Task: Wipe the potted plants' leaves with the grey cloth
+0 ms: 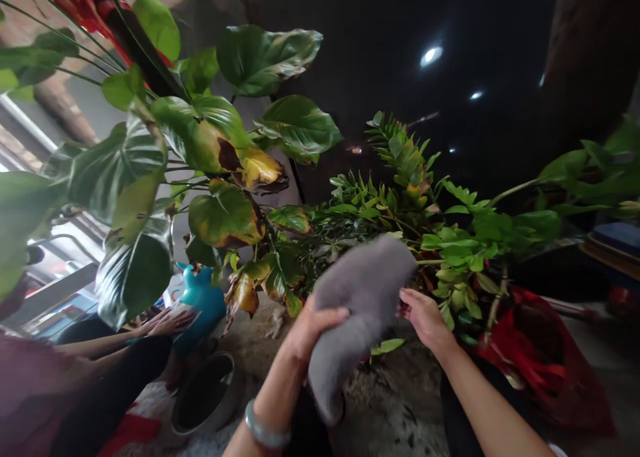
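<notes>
A grey cloth (pixel 363 280), blurred by motion, hangs from my left hand (pixel 320 320), whose thumb presses on its front. A bangle circles that wrist. My right hand (pixel 425 317) is just right of the cloth, fingertips pinched together near its edge; I cannot make out what is between them. Behind the cloth grows a low plant with small glossy leaves (pixel 460 237). To the upper left stands a large-leaved plant (pixel 225 210), some of its leaves yellow and brown at the edges.
At the left a co-worker's hand (pixel 173 320) holds a whitish cloth against a turquoise vase (pixel 200 304). A bucket (pixel 205 394) stands on the floor in front of it. On the right lies a red bag (pixel 540 377). A dark shiny panel (pixel 365 64) rises behind the plants.
</notes>
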Tool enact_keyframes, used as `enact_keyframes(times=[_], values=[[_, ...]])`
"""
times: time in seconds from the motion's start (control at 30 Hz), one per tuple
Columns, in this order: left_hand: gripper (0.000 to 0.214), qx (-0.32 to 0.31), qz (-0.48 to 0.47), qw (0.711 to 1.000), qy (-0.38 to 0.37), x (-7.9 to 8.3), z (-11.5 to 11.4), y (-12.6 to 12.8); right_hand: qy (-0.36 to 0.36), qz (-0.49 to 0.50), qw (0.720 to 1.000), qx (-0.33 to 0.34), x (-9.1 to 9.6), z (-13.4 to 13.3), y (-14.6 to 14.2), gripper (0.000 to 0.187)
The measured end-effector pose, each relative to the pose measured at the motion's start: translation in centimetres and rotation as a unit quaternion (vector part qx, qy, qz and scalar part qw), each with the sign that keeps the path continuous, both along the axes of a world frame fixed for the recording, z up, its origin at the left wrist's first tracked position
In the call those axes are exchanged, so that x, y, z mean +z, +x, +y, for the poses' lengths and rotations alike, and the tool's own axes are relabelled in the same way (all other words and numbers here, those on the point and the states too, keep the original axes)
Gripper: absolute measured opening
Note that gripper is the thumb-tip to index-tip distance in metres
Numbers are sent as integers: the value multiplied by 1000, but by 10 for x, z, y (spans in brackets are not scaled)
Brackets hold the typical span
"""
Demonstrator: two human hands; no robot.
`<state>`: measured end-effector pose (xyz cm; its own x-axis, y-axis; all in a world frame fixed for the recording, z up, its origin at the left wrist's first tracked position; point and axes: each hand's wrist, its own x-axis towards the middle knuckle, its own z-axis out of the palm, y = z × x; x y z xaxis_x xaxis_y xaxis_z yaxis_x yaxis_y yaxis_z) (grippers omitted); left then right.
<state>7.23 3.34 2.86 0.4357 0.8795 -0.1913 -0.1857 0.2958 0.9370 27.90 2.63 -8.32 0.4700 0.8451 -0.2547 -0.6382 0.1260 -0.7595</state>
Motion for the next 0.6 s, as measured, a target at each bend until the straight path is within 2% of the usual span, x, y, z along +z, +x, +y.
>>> enact_keyframes(times=[0.07,0.13,0.17,0.23,0.33,0.4,0.47,0.6], values=[[54,71,-4,997,14,19,19,6,6,7,1000,11,2,0,-1,22],[55,96,2,995,15,23,33,18,19,18,999,25,5,-1,-1,23],[53,93,10,996,14,18,36,24,25,24,999,33,6,-2,-1,22],[46,57,38,998,1,-4,30,30,36,35,998,48,7,-3,-1,23],[38,-44,50,997,-50,-38,6,20,41,46,996,70,4,-5,1,27],[41,-92,25,993,-73,-43,-7,6,47,47,994,81,1,-5,3,30],[44,-77,-6,995,-55,-30,-8,-5,58,42,994,84,-2,-5,5,30],[39,47,-46,998,10,7,18,0,70,32,993,87,-3,-4,7,33]])
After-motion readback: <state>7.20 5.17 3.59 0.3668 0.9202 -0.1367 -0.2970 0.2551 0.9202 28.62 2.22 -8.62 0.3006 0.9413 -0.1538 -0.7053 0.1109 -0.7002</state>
